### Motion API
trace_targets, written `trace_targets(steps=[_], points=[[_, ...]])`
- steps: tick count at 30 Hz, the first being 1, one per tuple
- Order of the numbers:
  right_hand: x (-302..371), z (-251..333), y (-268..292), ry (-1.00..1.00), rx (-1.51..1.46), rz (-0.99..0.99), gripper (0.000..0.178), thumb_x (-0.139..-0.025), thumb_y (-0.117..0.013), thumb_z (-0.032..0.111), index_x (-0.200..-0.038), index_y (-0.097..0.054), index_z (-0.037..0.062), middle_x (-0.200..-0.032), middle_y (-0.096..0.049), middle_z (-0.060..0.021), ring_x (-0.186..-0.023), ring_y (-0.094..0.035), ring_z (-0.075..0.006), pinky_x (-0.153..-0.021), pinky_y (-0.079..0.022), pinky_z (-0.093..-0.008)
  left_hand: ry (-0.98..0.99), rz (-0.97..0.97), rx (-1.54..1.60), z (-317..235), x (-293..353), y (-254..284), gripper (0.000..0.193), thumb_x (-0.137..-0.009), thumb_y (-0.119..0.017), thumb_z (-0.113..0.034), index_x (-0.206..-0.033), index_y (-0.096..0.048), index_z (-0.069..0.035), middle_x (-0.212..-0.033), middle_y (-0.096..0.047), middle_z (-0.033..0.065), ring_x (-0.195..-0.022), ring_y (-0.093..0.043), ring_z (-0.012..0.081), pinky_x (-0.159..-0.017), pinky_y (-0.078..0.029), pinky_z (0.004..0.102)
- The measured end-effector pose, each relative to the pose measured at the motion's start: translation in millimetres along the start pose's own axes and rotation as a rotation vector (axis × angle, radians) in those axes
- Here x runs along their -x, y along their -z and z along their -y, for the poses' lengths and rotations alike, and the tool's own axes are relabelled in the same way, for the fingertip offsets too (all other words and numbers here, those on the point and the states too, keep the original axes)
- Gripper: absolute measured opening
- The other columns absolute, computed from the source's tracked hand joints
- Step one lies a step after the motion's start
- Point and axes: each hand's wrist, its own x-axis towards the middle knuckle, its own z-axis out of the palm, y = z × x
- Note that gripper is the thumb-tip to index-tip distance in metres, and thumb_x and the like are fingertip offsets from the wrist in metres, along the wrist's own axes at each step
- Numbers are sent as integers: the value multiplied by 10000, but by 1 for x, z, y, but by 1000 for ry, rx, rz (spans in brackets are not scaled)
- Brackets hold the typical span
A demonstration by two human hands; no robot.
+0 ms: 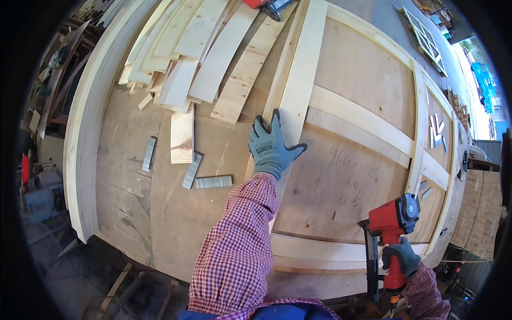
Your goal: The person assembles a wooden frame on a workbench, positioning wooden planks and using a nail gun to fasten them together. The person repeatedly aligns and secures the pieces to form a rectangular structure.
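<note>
Red nail gun point(385, 217) stands upright in the right hand point(406, 258), whose fingers wrap its handle, at the near side of the wooden frame point(368, 126). The left hand point(271, 152) rests with fingers spread on a long pale board point(305, 64). Farther left, metal staple strips point(213, 182) and piled slats point(220, 61) lie on the bench point(125, 165).
</note>
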Motion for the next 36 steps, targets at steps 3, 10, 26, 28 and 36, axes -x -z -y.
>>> trace_targets(steps=[3,10,26,28,36], points=[[0,8,-8,14,-25,9,145,-767,-579,50,-852,-564,-67,-626,-595,-155,-490,-587,-259,-481,-516,-362,-28,80,-40,3,-6,9,1207,-574,-746,-703,-1512,-177,-197,-1405,-273,306,-1270,-340,425,-1024,-321,499],[-21,107,-65,209,123,32,132,-818,-601,78,-746,-580,-31,-607,-586,-125,-505,-591,-215,-498,-499,-335,-26,62,-73,8,-3,5,1245,-571,-737,-715,-1523,-128,-193,-1409,-263,324,-1265,-348,430,-1027,-324,497],[-66,199,-123,373,50,79,178,-745,-659,69,-870,-575,-26,-612,-582,-100,-494,-595,-205,-491,-498,-312,-79,42,49,5,-7,0,1262,-520,-821,-614,-1513,-173,-184,-1388,-311,320,-1266,-362,442,-1032,-322,501],[-77,197,-133,469,116,179,197,-737,-671,99,-883,-597,-11,-642,-602,-81,-500,-578,-174,-488,-492,-303,-90,29,1,5,-6,3,1267,-519,-815,-622,-1513,-172,-172,-1389,-314,323,-1276,-355,438,-1027,-323,499],[-62,204,-103,555,180,220,143,-767,-646,105,-796,-603,-29,-618,-602,-99,-496,-588,-193,-489,-491,-313,-95,6,-31,5,-8,0,1263,-538,-781,-670,-1516,-156,-170,-1379,-314,353,-1259,-362,452,-1023,-328,503]])
